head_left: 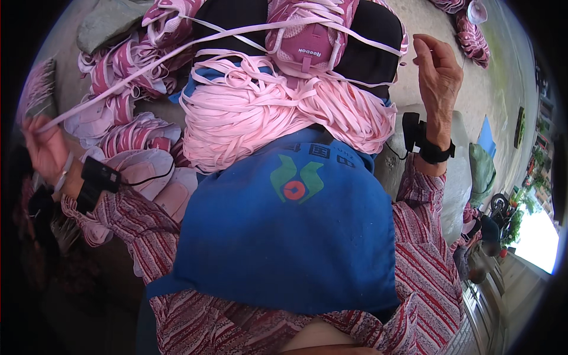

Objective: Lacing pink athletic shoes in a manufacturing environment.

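Observation:
A pink shoe upper (307,35) rests on my lap above a big bundle of pink laces (260,112) and my blue apron (296,236). One pink lace (177,54) runs from the shoe out to the left, where my left hand (41,145) pinches its end and pulls it taut. On the right, a thinner lace end (378,44) leads from the shoe to my raised right hand (438,71), whose fingers are curled around it. Both wrists carry a black strapped device.
A pile of pink shoe uppers (127,112) lies to my left on the grey ground. More pink shoes (470,35) lie at the far right. A grey sack (109,23) sits at the top left. A green bundle (482,171) is at the right.

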Demonstrator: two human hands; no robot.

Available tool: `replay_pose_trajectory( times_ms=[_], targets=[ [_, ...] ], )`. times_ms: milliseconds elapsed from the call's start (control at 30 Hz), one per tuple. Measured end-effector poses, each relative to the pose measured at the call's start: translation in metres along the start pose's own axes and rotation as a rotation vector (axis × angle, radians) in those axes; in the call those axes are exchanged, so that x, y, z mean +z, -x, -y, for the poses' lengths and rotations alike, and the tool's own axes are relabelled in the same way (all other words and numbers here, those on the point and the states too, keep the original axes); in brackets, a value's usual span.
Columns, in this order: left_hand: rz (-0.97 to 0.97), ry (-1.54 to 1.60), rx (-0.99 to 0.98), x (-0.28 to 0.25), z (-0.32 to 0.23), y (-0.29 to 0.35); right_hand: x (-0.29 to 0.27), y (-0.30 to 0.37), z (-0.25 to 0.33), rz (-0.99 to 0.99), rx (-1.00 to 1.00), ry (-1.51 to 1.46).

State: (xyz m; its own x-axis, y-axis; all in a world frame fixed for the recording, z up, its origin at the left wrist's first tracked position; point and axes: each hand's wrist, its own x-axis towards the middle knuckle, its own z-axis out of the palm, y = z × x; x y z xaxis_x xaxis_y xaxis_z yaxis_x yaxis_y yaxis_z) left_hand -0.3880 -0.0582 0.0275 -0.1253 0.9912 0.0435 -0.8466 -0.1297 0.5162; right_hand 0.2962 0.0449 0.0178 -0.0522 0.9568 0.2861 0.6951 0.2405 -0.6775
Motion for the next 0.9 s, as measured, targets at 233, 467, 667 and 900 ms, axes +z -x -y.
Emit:
replay_pose_trajectory(
  times_ms=[233,467,667,900],
  targets=[
    [0.063,-0.871,-0.518,0.136,0.255,-0.020,0.016,0.012,0.042,0.496,-0.188,-0.080],
    [0.271,-0.974,-0.629,0.147,0.313,-0.010,0.037,0.034,0.042,0.640,-0.348,0.293],
    [0.325,-0.995,-0.708,0.137,0.308,-0.014,0.039,0.033,0.035,0.644,-0.366,0.203],
    [0.221,-1.314,-0.242,0.133,0.332,-0.013,0.020,0.014,0.018,0.288,-0.325,0.387]
  ],
)
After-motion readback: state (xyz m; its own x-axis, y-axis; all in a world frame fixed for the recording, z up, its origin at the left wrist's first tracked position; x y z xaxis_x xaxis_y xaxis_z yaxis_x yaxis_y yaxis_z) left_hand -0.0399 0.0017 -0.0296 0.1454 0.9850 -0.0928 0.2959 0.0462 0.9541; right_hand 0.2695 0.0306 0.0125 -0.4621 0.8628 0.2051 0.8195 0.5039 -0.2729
